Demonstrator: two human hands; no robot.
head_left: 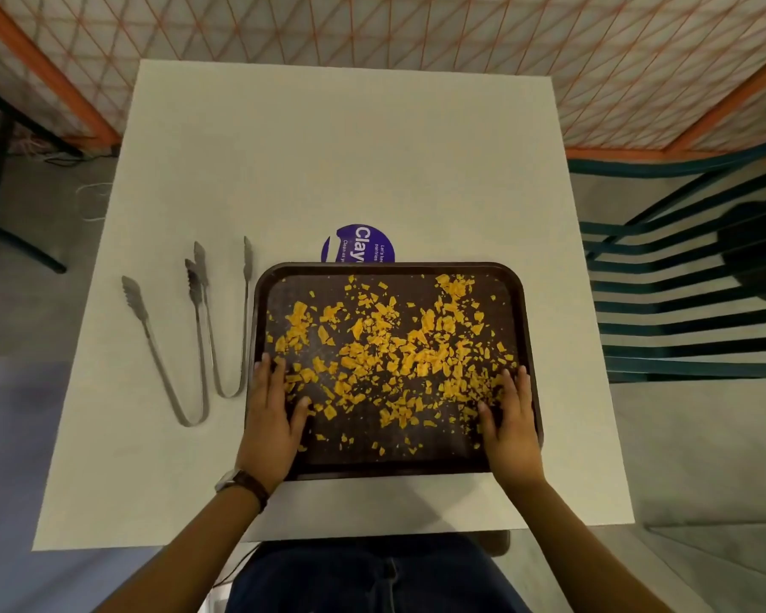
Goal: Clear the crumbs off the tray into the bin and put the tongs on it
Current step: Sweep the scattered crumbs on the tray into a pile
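A dark brown tray [390, 268] lies on the white table [328, 148], near its front edge. Orange crumbs [372, 356] are scattered over most of the tray. My left hand [275, 418] lies flat on the tray's near left corner, fingers apart, a watch on its wrist. My right hand [511, 418] lies flat on the near right corner, fingers apart. Neither hand holds anything. Two metal tongs rest on the table left of the tray: one pair [164, 347] further left, the other pair [226, 320] close beside the rim. No bin is in view.
A round purple sticker [359, 243] shows partly from behind the tray's far rim. A teal slatted chair [682, 303] stands to the right of the table. An orange-framed mesh fence [416, 28] runs behind the table. A dark table leg stands at far left.
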